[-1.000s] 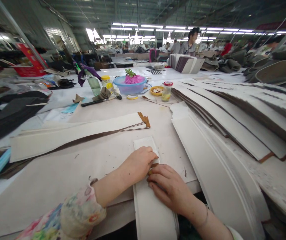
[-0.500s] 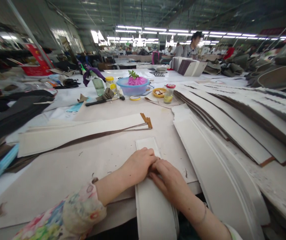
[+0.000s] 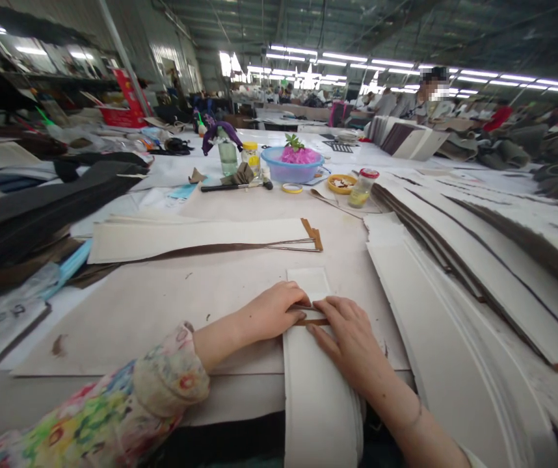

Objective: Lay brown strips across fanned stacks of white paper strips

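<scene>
A long white strip (image 3: 320, 390) lies in front of me and hangs over the table's near edge. Across it lies a thin brown strip (image 3: 314, 320). My left hand (image 3: 272, 312) rests on the white strip's left edge, its fingertips pinched on the left end of the brown strip. My right hand (image 3: 350, 335) lies on the white strip, fingers stretched along the brown strip and pressing it down. Both hands almost meet at the strip's middle.
A fan of white strips with brown edges (image 3: 201, 237) lies further back. Stacks of long white pieces (image 3: 454, 279) fill the right side. A blue bowl (image 3: 291, 170), glue jars (image 3: 361, 185), a brush (image 3: 235, 186) and tape (image 3: 291, 188) stand behind. Dark material (image 3: 39, 201) lies at left. A person (image 3: 418, 101) works far back.
The view swung left, shifting everything to the right in the picture. My hands spread slightly apart, and the brown strip shows between them across the white strip.
</scene>
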A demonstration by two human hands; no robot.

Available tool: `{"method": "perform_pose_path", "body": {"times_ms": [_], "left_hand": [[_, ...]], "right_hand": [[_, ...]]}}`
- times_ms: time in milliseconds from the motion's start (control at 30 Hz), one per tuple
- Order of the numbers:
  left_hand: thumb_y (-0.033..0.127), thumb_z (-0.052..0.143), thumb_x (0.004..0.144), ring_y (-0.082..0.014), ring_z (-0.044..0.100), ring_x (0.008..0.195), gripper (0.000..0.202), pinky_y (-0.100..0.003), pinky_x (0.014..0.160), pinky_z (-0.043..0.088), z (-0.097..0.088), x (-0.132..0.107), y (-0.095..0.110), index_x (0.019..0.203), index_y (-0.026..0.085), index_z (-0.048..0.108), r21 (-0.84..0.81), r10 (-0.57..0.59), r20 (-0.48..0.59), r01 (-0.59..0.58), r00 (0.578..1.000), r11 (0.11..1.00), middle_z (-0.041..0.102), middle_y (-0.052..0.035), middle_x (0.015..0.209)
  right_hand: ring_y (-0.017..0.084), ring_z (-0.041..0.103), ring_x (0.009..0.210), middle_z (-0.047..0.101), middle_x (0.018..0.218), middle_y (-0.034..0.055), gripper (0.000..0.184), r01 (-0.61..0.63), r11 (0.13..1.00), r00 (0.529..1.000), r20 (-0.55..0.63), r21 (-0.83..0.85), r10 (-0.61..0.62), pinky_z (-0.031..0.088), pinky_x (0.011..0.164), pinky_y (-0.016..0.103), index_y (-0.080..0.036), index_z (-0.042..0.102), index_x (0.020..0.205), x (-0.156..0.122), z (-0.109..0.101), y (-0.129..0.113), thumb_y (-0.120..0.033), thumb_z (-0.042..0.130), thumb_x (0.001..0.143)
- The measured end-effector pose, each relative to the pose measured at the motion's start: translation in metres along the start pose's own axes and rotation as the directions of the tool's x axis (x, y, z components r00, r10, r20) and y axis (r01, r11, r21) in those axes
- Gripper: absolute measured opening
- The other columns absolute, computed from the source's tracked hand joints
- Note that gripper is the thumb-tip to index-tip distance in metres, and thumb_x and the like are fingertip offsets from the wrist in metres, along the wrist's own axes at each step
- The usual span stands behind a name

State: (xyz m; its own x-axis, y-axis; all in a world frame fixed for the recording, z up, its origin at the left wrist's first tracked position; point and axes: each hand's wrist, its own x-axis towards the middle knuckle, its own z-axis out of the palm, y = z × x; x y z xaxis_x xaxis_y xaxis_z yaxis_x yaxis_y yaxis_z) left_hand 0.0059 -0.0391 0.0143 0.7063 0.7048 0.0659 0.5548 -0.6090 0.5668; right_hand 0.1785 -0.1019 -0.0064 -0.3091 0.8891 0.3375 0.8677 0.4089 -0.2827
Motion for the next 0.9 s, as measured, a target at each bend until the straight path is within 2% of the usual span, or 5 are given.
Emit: {"method": "perform_pose_path", "body": {"times_ms": [333,433,633,767,900], "left_hand": [[0.017,0.048,0.082,-0.0161,0.049,0.086,0.010,-0.027,0.078,0.040,0.001,-0.003,0.002,0.080,0.017,0.057,0.072,0.047,0.008,-0.047,0.999,0.996,0.054,-0.0030,0.086],[0.016,0.052,0.079,-0.0160,0.049,0.088,0.009,-0.027,0.080,0.039,-0.003,-0.007,-0.005,0.084,0.017,0.058,-0.010,0.051,0.001,-0.051,0.999,0.999,0.054,-0.0028,0.088],[0.013,0.056,0.072,-0.0143,0.050,0.082,0.014,-0.025,0.074,0.040,-0.006,-0.021,-0.018,0.086,0.016,0.057,-0.095,-0.034,-0.069,0.027,0.997,0.995,0.054,-0.0007,0.084],[0.014,0.055,0.075,-0.0149,0.049,0.085,0.012,-0.025,0.077,0.040,-0.004,-0.022,-0.019,0.086,0.017,0.056,-0.083,0.025,-0.071,-0.031,0.997,0.996,0.055,-0.0011,0.085],[0.018,0.052,0.080,-0.0154,0.049,0.088,0.008,-0.026,0.081,0.039,-0.004,-0.021,-0.019,0.086,0.016,0.056,-0.014,0.114,-0.051,-0.115,0.992,0.993,0.056,-0.0026,0.087]], "right_hand": [[0.023,0.050,0.082,0.054,0.082,0.0070,0.016,0.095,0.994,0.993,0.073,-0.054,-0.090,0.042,0.074,0.039,-0.017,0.055,0.093,0.008,0.000,-0.005,-0.028,0.047,0.085],[0.023,0.050,0.083,0.054,0.084,0.0070,0.016,0.082,0.996,0.993,0.083,-0.028,-0.079,0.043,0.074,0.038,-0.017,0.054,0.095,0.008,-0.001,-0.004,-0.028,0.050,0.084],[0.022,0.049,0.092,0.055,0.097,0.0067,0.020,0.064,0.995,0.983,0.166,0.073,-0.075,0.041,0.080,0.039,-0.019,0.052,0.102,0.015,-0.003,0.000,-0.022,0.050,0.083],[0.020,0.050,0.093,0.055,0.099,0.0062,0.024,0.115,0.987,0.961,0.237,0.112,-0.139,0.041,0.080,0.038,-0.021,0.050,0.108,0.022,-0.004,0.000,-0.018,0.046,0.084],[0.020,0.051,0.092,0.056,0.098,0.0064,0.024,0.184,0.980,0.953,0.230,0.069,-0.196,0.043,0.078,0.036,-0.020,0.051,0.107,0.022,-0.006,-0.004,-0.016,0.044,0.085]]}}
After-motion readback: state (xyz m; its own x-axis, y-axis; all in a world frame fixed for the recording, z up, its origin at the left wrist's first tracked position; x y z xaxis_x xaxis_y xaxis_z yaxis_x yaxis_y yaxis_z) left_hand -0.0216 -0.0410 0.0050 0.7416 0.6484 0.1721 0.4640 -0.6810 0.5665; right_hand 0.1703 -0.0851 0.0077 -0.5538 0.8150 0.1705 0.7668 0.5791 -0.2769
